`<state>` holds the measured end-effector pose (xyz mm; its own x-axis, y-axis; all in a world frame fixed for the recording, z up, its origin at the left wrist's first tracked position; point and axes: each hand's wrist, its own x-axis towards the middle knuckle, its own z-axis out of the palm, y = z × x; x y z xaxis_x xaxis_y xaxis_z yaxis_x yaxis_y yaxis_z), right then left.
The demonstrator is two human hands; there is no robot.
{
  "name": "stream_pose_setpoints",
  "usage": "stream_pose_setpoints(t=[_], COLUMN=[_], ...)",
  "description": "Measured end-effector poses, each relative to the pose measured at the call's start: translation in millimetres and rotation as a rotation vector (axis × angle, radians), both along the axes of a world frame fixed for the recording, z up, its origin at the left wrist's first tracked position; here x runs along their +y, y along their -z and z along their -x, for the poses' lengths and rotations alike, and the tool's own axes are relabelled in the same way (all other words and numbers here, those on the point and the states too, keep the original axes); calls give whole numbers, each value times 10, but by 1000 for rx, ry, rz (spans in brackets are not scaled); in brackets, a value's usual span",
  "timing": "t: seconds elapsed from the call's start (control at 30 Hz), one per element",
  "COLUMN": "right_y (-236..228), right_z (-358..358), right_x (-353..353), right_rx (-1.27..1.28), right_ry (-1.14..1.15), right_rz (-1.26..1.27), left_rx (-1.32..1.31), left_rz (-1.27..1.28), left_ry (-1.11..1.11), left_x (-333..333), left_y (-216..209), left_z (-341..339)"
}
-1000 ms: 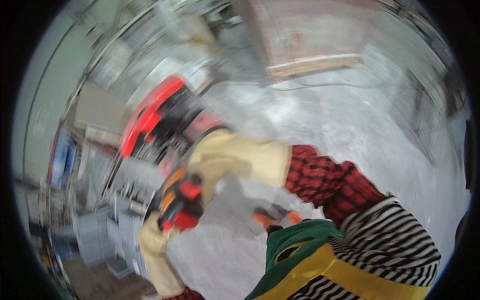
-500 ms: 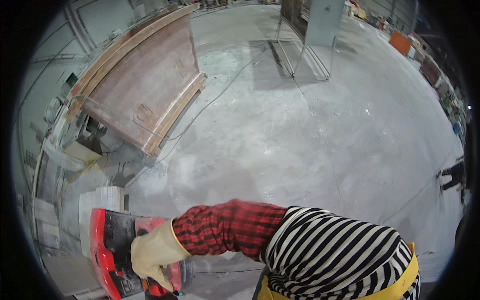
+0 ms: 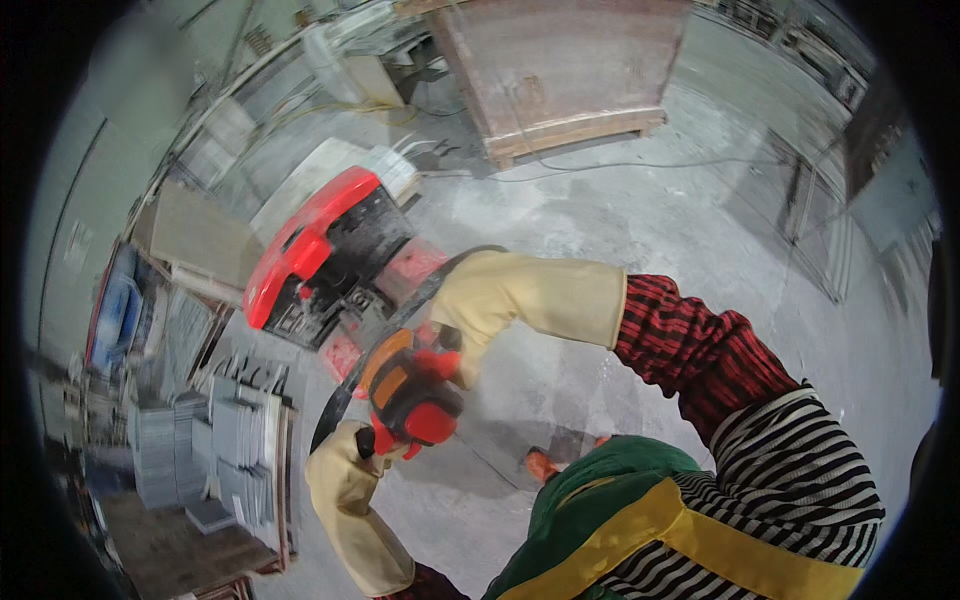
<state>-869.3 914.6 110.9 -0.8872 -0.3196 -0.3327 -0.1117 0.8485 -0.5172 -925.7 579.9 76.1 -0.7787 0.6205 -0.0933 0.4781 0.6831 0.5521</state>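
A red and black machine that looks like an electric pallet truck stands left of centre, its body dusty and its black top recessed. From it a tiller handle with orange and red parts reaches toward me. My left hand, in a long cream rubber glove, is closed round the handle's near left end. My right hand, gloved the same, grips the far right side. The gloves hide some fingertips. Both forearms show red and black checked sleeves.
A large reddish-brown crate on wooden runners stands at the back. Stacked grey slabs lie at the lower left beside a brown board. A cable crosses the grey floor. A metal frame stands at the right.
The view has swung left, so the machine and crate now sit farther right in it. My left hand has come into view on the handle; my right hand stays at the machine.
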Motion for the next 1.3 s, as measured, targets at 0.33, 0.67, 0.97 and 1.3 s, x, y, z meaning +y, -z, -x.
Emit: stream_pose_setpoints(t=[0.33, 0.67, 0.97, 1.3], right_y=[256, 432, -46, -165], right_z=[-234, -1188, -1859, -3049], right_x=[-900, -1402, -1517, -1975], right_rx=[95, 60, -76, -106], right_ry=[-113, -78, 74, 181], right_rz=[62, 59, 85, 25], left_rx=[28, 189, -36, 19], left_rz=[55, 96, -44, 4], left_ry=[-30, -13, -43, -102], left_x=[-938, -1458, -1536, -1763], left_y=[-32, 238, -219, -357], left_z=[-304, -1216, -1817, -3062])
